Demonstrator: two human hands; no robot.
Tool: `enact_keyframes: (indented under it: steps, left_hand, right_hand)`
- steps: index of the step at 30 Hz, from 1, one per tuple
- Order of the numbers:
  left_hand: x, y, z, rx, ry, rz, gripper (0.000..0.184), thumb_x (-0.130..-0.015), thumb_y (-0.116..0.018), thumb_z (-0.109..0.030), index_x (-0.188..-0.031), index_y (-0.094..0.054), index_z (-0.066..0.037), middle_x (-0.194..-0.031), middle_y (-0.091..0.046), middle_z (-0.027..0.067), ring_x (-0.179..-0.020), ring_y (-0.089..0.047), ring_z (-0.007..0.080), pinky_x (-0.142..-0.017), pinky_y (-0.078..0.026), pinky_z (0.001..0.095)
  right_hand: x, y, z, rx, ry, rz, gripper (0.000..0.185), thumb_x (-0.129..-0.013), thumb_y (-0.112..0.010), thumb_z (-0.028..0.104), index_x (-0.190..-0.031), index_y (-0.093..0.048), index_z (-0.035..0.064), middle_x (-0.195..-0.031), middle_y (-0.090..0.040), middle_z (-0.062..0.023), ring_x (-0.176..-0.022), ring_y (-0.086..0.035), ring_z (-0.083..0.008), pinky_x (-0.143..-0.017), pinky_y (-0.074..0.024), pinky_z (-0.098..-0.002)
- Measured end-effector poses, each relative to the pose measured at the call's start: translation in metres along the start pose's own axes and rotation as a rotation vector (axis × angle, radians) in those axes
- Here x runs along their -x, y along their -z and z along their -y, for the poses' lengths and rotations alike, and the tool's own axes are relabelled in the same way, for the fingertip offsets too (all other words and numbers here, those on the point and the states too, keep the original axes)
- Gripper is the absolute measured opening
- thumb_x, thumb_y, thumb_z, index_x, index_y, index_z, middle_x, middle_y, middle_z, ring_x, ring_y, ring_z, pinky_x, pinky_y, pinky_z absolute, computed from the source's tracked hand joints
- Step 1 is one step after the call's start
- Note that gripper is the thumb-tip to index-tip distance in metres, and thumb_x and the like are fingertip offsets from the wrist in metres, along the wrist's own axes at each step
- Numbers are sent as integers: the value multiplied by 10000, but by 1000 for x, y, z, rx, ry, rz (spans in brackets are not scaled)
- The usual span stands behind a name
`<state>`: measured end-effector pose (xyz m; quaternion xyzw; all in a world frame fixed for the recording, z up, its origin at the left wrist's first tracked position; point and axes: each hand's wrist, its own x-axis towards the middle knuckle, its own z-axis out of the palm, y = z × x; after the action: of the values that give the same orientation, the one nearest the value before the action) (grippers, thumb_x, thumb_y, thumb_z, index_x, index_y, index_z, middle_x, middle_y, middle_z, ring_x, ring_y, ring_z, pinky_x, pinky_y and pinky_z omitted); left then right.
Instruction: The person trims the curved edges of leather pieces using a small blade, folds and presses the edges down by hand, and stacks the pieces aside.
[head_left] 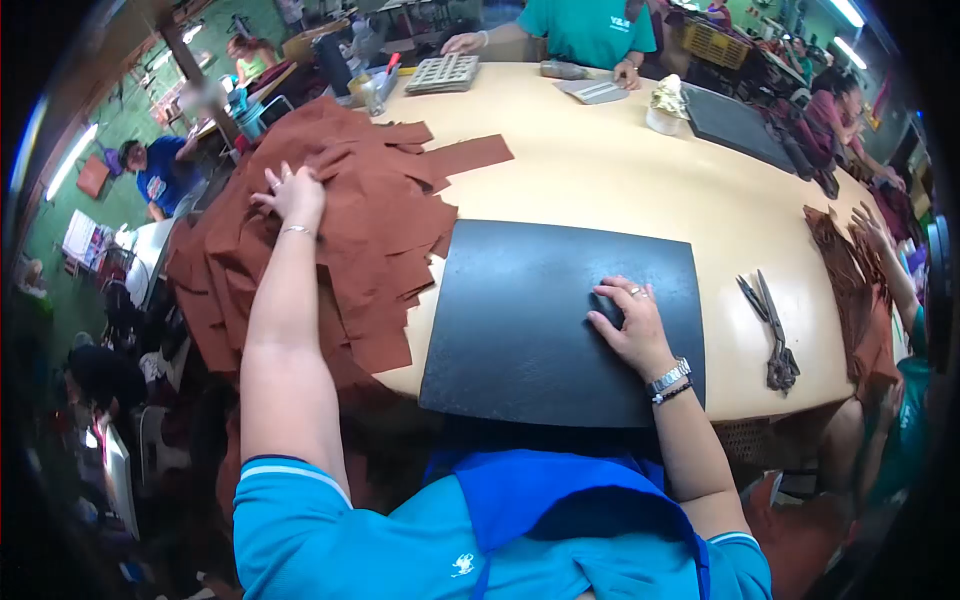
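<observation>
My left hand [292, 195] rests on a large heap of reddish-brown cut fabric or leather pieces [370, 180] at the left of the table. Its fingers are apart, and none of the pieces is visibly gripped. On a black rectangular mat [540, 350] before me lies my right hand [632, 325], thumb and fingers parted and slightly curled. Only dark surface shows between them. Right of the mat is a pair of large scissors [771, 335], its blades a little apart and its handles wrapped in dark material.
Across the table [590, 150], a person in a teal shirt [590, 35] has a hand by a stack of perforated pale boards [442, 75]. A white container [666, 108] and a dark board [740, 130] lie at the far right. Brown strips [845, 290] hang at the right edge, near another person's hand.
</observation>
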<state>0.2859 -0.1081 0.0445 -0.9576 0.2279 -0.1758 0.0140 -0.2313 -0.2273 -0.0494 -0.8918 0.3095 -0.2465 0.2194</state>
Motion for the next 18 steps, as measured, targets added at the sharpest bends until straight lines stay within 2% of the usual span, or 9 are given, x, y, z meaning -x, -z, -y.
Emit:
enact_keyframes:
  steps: [1,3,6,7,8,10,12,16,18]
  left_hand:
    - [-11,-6,10,248,-15,-47,282,-976,-504,-273,-1212,-649,-221,-1327,-613,119,-1401,-409,337,-1037,-60,827]
    - [-5,25,-14,697,134,-217,221,-986,-531,-257,-1149,-647,-164,-1214,-668,109,-1255,-561,297,-1079,-229,716]
    - [-16,30,-54,1362,-452,-573,130,-1014,-551,-161,-1069,-595,-51,-1123,-669,105,-1074,-615,200,-939,-453,290]
    - [19,62,-78,1489,-538,-531,169,-1049,-500,-188,-1094,-576,-44,-1104,-661,75,-1039,-599,152,-942,-466,317]
    - [46,85,-97,1893,-705,-247,167,-1062,-474,-194,-1125,-565,-69,-1092,-649,50,-1065,-589,151,-954,-469,312]
    - [107,106,-112,2217,-797,218,160,-1047,-441,-247,-1131,-499,-125,-1399,-514,147,-1297,-505,301,-1095,-424,430]
    - [167,133,-128,2444,-1112,707,252,-1010,-499,-403,-1053,-478,-156,-1221,-519,79,-1242,-466,326,-1122,-333,446]
    - [220,116,-111,2819,-668,1471,164,-944,-609,-217,-934,-449,-178,-984,-471,14,-1015,-470,240,-1008,-370,343]
    - [216,64,-106,2872,-705,1907,259,-927,-641,-361,-973,-474,-169,-1159,-524,87,-1204,-492,338,-1077,-399,458]
  right_hand:
    - [0,-1,0,-6,-4,-5,354,-854,-736,291,-1153,-667,113,-1281,-618,-109,-1261,-534,-322,-1103,-292,-629]
    - [0,0,-1,-1,-2,0,353,-860,-728,296,-1153,-667,109,-1284,-618,-104,-1253,-541,-309,-1104,-291,-630]
    - [0,-1,0,-15,-7,-6,371,-863,-727,289,-1175,-653,103,-1288,-613,-108,-1247,-544,-307,-1107,-296,-620]
    - [0,-1,-1,-25,-13,-12,392,-862,-731,278,-1197,-639,98,-1288,-610,-117,-1245,-545,-310,-1114,-301,-601]
    - [1,0,-2,-30,-19,-18,414,-861,-736,267,-1220,-626,93,-1289,-607,-126,-1243,-545,-313,-1121,-306,-583]
    - [0,0,-1,-248,-46,-180,487,-858,-745,234,-1283,-574,71,-1293,-596,-151,-1238,-547,-324,-1134,-317,-526]
    - [-2,3,-7,-306,-48,-313,722,-816,-799,223,-1409,-435,30,-1374,-512,-212,-1295,-493,-347,-1149,-327,-428]
    - [-3,7,-19,-120,72,-544,1102,-676,-904,356,-1509,-252,46,-1528,-295,-232,-1427,-299,-381,-1168,-289,-464]
    - [-2,11,-16,-136,93,-555,1211,-638,-921,393,-1537,-185,53,-1562,-235,-230,-1459,-239,-388,-1188,-242,-481]
